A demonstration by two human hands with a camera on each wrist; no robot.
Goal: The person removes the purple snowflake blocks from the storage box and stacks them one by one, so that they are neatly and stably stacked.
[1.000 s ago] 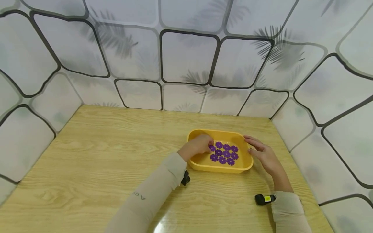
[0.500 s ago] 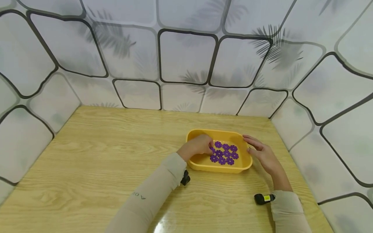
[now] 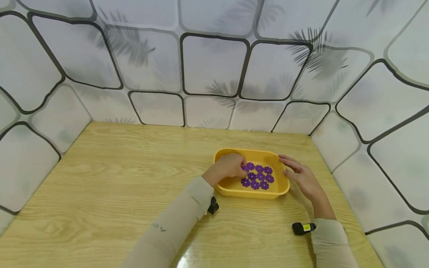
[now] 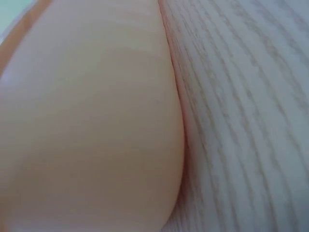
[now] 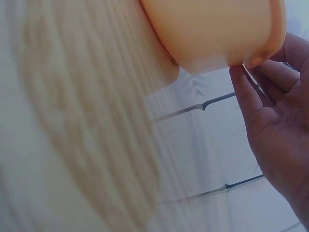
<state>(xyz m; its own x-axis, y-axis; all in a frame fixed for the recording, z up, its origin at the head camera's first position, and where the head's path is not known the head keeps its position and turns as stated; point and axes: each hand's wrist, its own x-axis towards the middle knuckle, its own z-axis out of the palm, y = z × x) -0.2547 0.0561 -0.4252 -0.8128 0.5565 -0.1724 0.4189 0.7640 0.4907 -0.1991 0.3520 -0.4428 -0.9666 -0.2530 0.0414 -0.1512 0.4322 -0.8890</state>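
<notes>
A yellow plastic basin stands on the wooden table, with several purple flower-shaped plastic pieces lying flat inside. My left hand reaches over its left end, fingers curled, and pinches one purple flower piece, partly covered by the fingers. At the basin's right end, my right hand rests extended fingertips on the rim and outer wall, which the right wrist view shows from below. In the left wrist view the basin's outer wall fills most of the picture; the left hand is hidden there.
The wooden table extends widely to the left of the basin. Patterned white walls enclose its back and sides, the right one close to the right forearm. A black wrist camera sits on the right wrist, another on the left.
My left fingers have shifted slightly within the basin at the left edge of the flower pieces. My right hand stays at the rim, and the whole head view drifts slightly left.
</notes>
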